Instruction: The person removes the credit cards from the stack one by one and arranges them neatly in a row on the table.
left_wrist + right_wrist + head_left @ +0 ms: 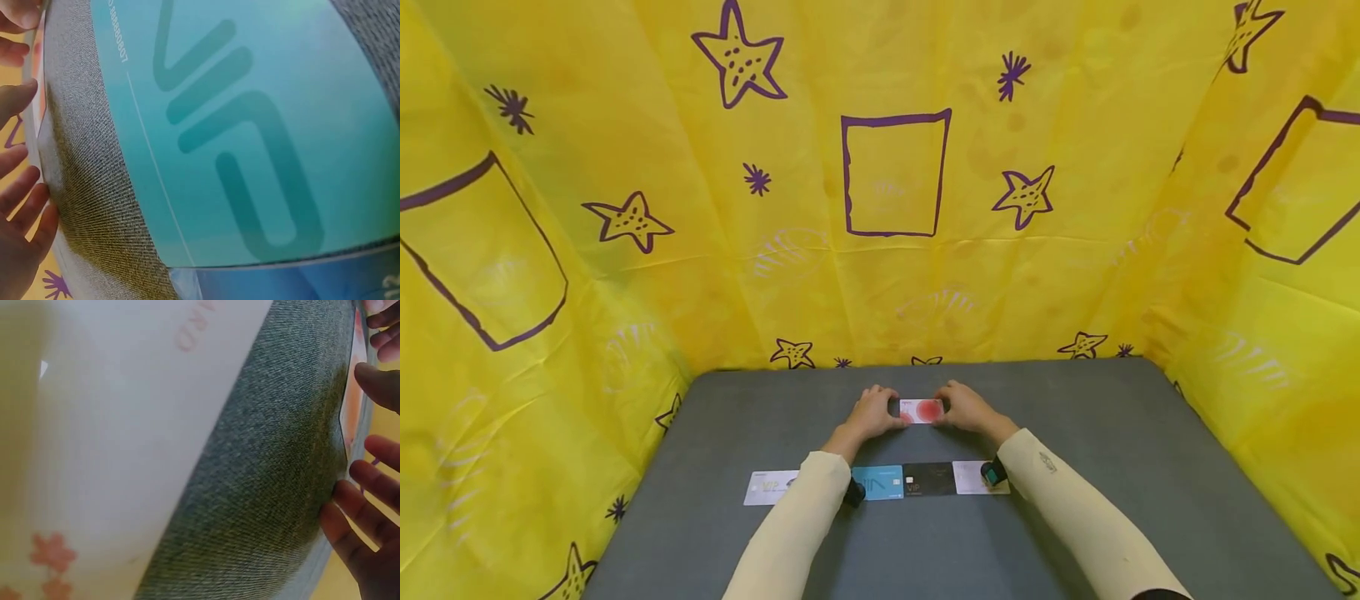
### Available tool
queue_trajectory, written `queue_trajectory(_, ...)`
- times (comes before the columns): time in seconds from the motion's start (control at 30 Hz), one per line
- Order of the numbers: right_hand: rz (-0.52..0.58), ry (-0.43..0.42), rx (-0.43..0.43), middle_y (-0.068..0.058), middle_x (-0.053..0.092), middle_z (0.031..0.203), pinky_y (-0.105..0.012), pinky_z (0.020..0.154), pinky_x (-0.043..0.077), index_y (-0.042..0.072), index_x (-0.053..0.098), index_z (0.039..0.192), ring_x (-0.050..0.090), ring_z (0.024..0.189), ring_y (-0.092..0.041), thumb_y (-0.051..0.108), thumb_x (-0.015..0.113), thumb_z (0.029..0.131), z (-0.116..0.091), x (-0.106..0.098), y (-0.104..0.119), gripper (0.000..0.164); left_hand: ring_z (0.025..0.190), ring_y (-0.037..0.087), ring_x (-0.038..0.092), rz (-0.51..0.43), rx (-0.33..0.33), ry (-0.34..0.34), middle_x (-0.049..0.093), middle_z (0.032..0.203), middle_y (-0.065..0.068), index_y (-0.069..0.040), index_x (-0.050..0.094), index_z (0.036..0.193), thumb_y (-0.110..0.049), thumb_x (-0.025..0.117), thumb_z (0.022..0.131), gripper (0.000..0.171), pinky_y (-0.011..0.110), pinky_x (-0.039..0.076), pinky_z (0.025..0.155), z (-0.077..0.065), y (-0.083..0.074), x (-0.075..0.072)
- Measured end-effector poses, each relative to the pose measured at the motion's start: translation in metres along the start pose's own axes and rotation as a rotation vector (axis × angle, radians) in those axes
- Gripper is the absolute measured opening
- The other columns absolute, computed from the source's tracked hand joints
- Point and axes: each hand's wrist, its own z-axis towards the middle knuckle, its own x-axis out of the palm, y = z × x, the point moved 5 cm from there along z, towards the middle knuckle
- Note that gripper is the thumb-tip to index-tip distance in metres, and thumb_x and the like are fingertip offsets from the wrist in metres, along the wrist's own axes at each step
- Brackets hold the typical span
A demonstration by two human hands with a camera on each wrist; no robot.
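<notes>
A white bank-style card with red circles (921, 411) sits between both hands near the back of the table in the head view. At its left end is my left hand (872, 414), thumb at the lower corner and fingertips by the upper one. My right hand (967, 410) holds the opposite end the same way, thumb low and fingers high. In the left wrist view the left fingers (22, 194) spread beside the card's thin, foreshortened face. The right wrist view shows the right thumb (375, 384) overlapping the card's edge.
Nearer the body runs a row of cards: a white VIP card (767, 489), a teal card (880, 483), a black VIP card (929, 480) and a pale card (967, 477). Sleeved forearms cross above the row. Yellow patterned cloth (887, 292) walls the grey table (910, 550) behind and at both sides.
</notes>
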Motion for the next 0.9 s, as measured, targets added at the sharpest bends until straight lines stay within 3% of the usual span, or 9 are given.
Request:
queue_trajectory(0.27, -0.03, 0.025, -0.026, -0.011, 0.061, 0.103, -0.041, 0.086, 0.048, 0.003, 0.07, 0.109, 0.056, 0.088, -0.024, 0.018, 0.082, 0.072, 0.002, 0.002, 0.006, 0.042, 0.111, 0.029, 0.047, 0.052, 0.012, 0.003, 0.056, 0.126, 0.014, -0.005, 0.06, 0.129, -0.027, 0.079, 0.08, 0.057, 0.046, 0.042, 0.103, 0.005, -0.001, 0.006)
queue_trajectory(0.5, -0.044, 0.016, -0.016, -0.011, 0.06, 0.098, -0.04, 0.082, 0.046, 0.002, 0.071, 0.106, 0.054, 0.085, -0.025, 0.016, 0.084, 0.07, 0.002, -0.002, 0.007, 0.04, 0.111, 0.028, 0.047, 0.092, 0.062, 0.058, 0.056, 0.125, 0.013, -0.003, 0.06, 0.13, -0.023, 0.075, 0.085, 0.051, 0.045, 0.043, 0.1, 0.006, -0.016, 0.008)
queue_trajectory(0.6, -0.039, 0.022, -0.021, -0.011, 0.06, 0.099, -0.04, 0.081, 0.046, 0.001, 0.071, 0.106, 0.054, 0.085, -0.024, 0.015, 0.084, 0.07, 0.003, -0.002, 0.007, 0.04, 0.11, 0.027, 0.046, 0.109, 0.054, 0.069, 0.055, 0.124, 0.012, -0.004, 0.059, 0.131, -0.023, 0.074, 0.085, 0.052, 0.044, 0.044, 0.098, 0.006, -0.018, 0.007)
queue_trajectory(0.9, -0.037, 0.055, 0.001, -0.01, 0.06, 0.1, -0.036, 0.081, 0.045, 0.002, 0.071, 0.11, 0.052, 0.087, -0.022, 0.015, 0.083, 0.072, 0.003, -0.001, 0.005, 0.041, 0.112, 0.027, 0.046, 0.057, 0.044, 0.076, 0.055, 0.127, 0.013, -0.005, 0.057, 0.134, -0.023, 0.076, 0.084, 0.057, 0.044, 0.044, 0.099, 0.008, -0.016, 0.01)
